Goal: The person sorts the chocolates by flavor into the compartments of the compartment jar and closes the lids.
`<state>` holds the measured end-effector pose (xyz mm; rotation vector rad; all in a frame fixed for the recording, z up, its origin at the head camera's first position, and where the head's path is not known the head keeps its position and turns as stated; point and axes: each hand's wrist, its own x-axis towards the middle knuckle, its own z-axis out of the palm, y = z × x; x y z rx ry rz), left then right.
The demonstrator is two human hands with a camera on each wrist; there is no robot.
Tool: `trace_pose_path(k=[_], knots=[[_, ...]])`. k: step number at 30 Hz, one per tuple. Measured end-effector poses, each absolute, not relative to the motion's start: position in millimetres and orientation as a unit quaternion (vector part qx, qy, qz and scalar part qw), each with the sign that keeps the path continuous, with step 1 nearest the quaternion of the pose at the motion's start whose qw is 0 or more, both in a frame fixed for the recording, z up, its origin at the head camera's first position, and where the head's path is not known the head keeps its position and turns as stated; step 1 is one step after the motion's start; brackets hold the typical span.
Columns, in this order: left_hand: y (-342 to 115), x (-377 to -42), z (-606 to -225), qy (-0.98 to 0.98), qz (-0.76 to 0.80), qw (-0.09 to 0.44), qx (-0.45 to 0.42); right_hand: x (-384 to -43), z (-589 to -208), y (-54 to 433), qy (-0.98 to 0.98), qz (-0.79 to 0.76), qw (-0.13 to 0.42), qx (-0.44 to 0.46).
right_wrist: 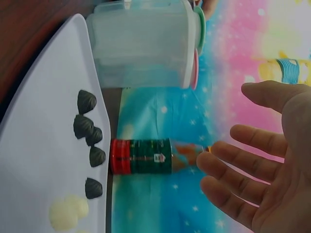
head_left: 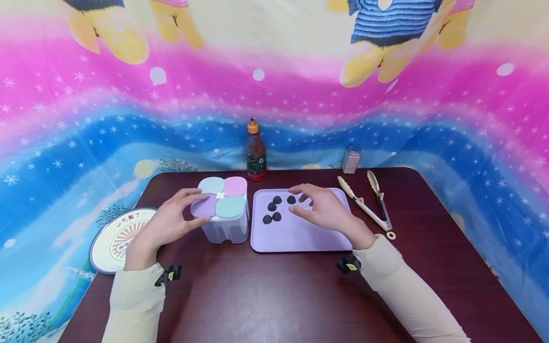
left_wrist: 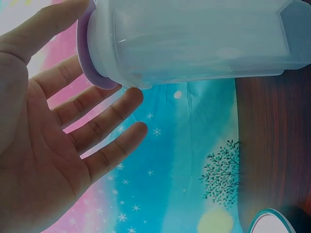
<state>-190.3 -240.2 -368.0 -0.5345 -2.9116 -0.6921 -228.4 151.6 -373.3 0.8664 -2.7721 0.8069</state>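
My left hand (head_left: 169,216) is at the purple lid (head_left: 203,205) of a clear storage box (head_left: 226,228) whose top has several pastel lids. In the left wrist view its fingers spread loosely, and the thumb and fingertips come right at the lid's edge. My right hand (head_left: 323,207), fingers apart and nothing between them, hovers over a lilac tray (head_left: 296,240). On the tray lie several small dark ridged pieces (head_left: 272,206). Pale yellow pieces (right_wrist: 68,213) on it show in the right wrist view; the right hand mostly hides them in the head view.
Behind the box and tray stands a red sauce bottle (head_left: 256,157) with an orange cap. To the tray's right lie white-tipped tongs (head_left: 364,207), with a small shaker jar (head_left: 351,160) at the back edge. A patterned plate (head_left: 107,243) sits at the left edge, partly behind the left arm.
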Motion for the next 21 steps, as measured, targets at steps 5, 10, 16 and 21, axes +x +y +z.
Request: trace_pose_path(k=[5,10,16,21], knots=[[-240,-190,-369,-0.957,-0.227,0.049,-0.173,-227,-374,141,-0.916,0.273,0.063,0.287],[-240,-190,-369,-0.958,-0.225,0.046,-0.17,-226,-376,132,-0.911,0.285,0.061,0.292],[-240,-191,-369,-0.958,-0.225,0.051,-0.173,-226,-380,124,-0.906,0.298,0.056,0.294],[-240,-191,-369,-0.957,-0.225,0.054,-0.174,-228,-385,116,-0.901,0.311,0.049,0.299]])
